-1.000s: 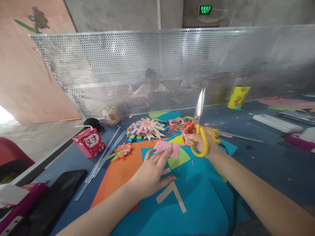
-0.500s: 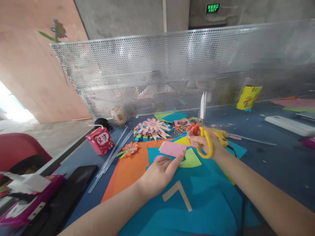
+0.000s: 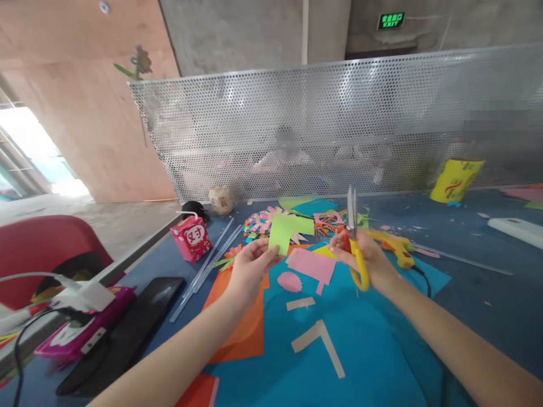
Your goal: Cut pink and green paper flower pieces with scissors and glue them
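My left hand (image 3: pixel 253 268) pinches a light green piece of paper (image 3: pixel 280 230), L-shaped, and holds it up over the worktable. In my right hand (image 3: pixel 368 257) is a pair of scissors (image 3: pixel 353 226) with one red and one yellow handle, blades pointing up and away. Below my hands lie a pink paper rectangle (image 3: pixel 311 264) and a small pink scalloped oval (image 3: pixel 289 281). Cream paper strips (image 3: pixel 328 347) rest on a large blue sheet (image 3: pixel 373 345). Orange paper (image 3: pixel 241 333) lies left of it. Behind the green paper, layered paper flowers (image 3: pixel 257 221) are partly hidden.
A yellow glue gun (image 3: pixel 401 251) with a black cord lies right of the scissors. Clear glue sticks (image 3: pixel 203 271), a pink drink carton (image 3: pixel 190 238) and a purple power strip (image 3: pixel 87 333) are on the left. A perforated metal divider (image 3: pixel 254 135) crosses the back; a yellow tube (image 3: pixel 456 181) stands right.
My left hand has left the pink paper and lifted the light green paper from the table. The pink oval and a short cream strip are uncovered. The view has shifted left.
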